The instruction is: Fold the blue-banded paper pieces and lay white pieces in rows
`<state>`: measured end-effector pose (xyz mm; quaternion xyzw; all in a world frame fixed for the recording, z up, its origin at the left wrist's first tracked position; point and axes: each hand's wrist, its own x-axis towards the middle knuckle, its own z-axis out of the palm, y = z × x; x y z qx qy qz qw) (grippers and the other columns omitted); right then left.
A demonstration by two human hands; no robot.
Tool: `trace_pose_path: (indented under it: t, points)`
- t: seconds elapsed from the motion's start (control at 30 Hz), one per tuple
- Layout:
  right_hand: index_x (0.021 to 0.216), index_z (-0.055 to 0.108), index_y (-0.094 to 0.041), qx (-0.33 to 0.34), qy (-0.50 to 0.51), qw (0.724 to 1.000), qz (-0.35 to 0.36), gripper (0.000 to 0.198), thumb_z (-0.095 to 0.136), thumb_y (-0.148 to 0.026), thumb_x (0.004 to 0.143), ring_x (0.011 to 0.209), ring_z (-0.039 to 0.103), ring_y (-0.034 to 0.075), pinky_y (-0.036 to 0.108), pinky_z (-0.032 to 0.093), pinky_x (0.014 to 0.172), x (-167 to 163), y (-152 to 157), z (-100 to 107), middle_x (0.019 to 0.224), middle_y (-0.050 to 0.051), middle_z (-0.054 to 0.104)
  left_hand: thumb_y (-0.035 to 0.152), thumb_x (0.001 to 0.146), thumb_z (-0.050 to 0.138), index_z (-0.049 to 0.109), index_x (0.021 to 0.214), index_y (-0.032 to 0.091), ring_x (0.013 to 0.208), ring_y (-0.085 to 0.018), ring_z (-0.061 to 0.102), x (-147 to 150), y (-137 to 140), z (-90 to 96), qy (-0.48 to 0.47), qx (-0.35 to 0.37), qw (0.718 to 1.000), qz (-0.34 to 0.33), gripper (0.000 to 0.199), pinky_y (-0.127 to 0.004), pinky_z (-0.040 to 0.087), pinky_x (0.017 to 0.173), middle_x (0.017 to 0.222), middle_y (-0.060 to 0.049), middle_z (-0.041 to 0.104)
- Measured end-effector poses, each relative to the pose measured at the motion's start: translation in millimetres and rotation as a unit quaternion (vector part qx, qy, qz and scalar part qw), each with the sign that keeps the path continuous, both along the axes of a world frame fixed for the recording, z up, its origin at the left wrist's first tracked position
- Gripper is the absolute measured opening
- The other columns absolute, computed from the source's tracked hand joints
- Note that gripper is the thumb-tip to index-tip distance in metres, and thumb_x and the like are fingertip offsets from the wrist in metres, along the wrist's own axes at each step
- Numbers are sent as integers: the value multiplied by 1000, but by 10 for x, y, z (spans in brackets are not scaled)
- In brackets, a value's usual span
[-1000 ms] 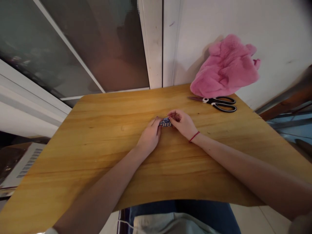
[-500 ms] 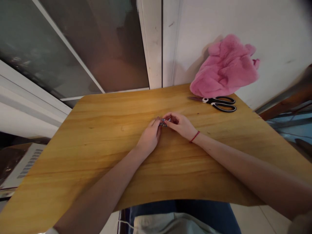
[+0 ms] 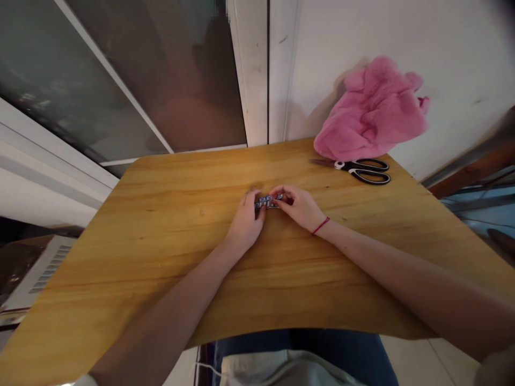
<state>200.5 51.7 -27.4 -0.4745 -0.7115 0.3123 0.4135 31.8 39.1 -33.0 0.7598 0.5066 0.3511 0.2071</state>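
Between my two hands, at the middle of the wooden table, is a small blue-and-white patterned strip (image 3: 264, 202), low over the tabletop. Its exact kind is too small to make out. My left hand (image 3: 246, 217) is closed on its left end, thumb in front and fingers behind. The thumb and fingers of my right hand (image 3: 296, 206) pinch the right end, hiding part of it. A red cord circles my right wrist.
Scissors (image 3: 356, 167) with black and white handles lie at the table's back right. Behind them a pink plush cloth (image 3: 374, 115) is heaped against the white wall. The wooden table (image 3: 161, 230) reaches a glass-panelled door (image 3: 181, 80) at the back.
My left hand has shifted slightly left, and its fingers have moved apart from the right hand's. More of the patterned strip now shows between them. My right hand stays nearly in place.
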Motion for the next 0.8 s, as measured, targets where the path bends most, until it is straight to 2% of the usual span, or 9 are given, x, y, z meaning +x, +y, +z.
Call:
trace_pose_path:
  t: [0.1, 0.2, 0.27, 0.37, 0.47, 0.53, 0.63, 0.8]
  points:
    - [90, 64, -17, -4, -3, 1000, -3, 13, 60, -18, 77, 60, 49, 11, 25, 41, 60, -3, -1, 12, 72, -1, 62, 16, 88, 44, 44, 122, 17, 119, -24, 53, 0, -6, 1, 13, -19, 999, -43, 33, -47, 41, 102, 126, -15, 55]
    - [93, 64, -17, 6, -4, 1000, -5, 18, 61, -19, 75, 58, 46, 11, 25, 41, 59, -11, -11, 28, 75, 0, 61, 14, 89, 40, 39, 128, 15, 130, -26, 42, 4, -23, 2, 46, 1, 995, -85, 39, -50, 35, 107, 135, -18, 48]
    - [97, 63, -17, 26, -5, 999, -21, 23, 60, -18, 74, 58, 45, 10, 25, 41, 60, -12, -20, 37, 81, 1, 61, 15, 89, 40, 37, 130, 14, 134, -27, 36, 2, -27, 0, 58, 12, 994, -92, 41, -51, 33, 108, 138, -19, 46]
    - [101, 61, -16, 39, -2, 997, -66, 28, 53, -14, 74, 59, 45, 11, 27, 44, 61, 0, -23, 33, 91, 4, 61, 19, 88, 44, 37, 130, 14, 131, -28, 40, -8, -11, -13, 45, 7, 996, -72, 42, -51, 35, 107, 135, -18, 48]
    - [100, 61, -16, 50, -48, 991, -113, 30, 49, -11, 73, 75, 53, 17, 34, 46, 75, 21, -6, 3, 94, 7, 63, 19, 87, 49, 44, 123, 14, 125, -27, 45, -15, 15, -27, 43, 3, 998, -43, 37, -49, 36, 106, 129, -16, 52]
    - [100, 62, -16, 65, -94, 985, -126, 30, 47, -10, 74, 92, 54, 22, 41, 42, 89, 28, 7, -18, 96, 9, 64, 19, 86, 51, 48, 120, 14, 121, -26, 45, -15, 21, -30, 62, 14, 998, -31, 34, -47, 36, 106, 126, -14, 54]
    - [104, 60, -16, 68, -112, 987, -94, 36, 42, -6, 75, 99, 55, 23, 43, 39, 96, 24, 14, -28, 100, 9, 66, 22, 86, 52, 48, 121, 13, 116, -27, 44, -13, 8, -27, 87, 29, 996, -6, 36, -47, 37, 103, 123, -14, 53]
    - [108, 59, -19, 34, -51, 998, -6, 41, 38, -3, 76, 97, 58, 18, 39, 43, 94, 25, 6, -29, 100, 5, 67, 26, 87, 52, 50, 119, 16, 112, -27, 43, -18, -9, -34, 104, 39, 994, -7, 34, -47, 38, 100, 121, -13, 51]
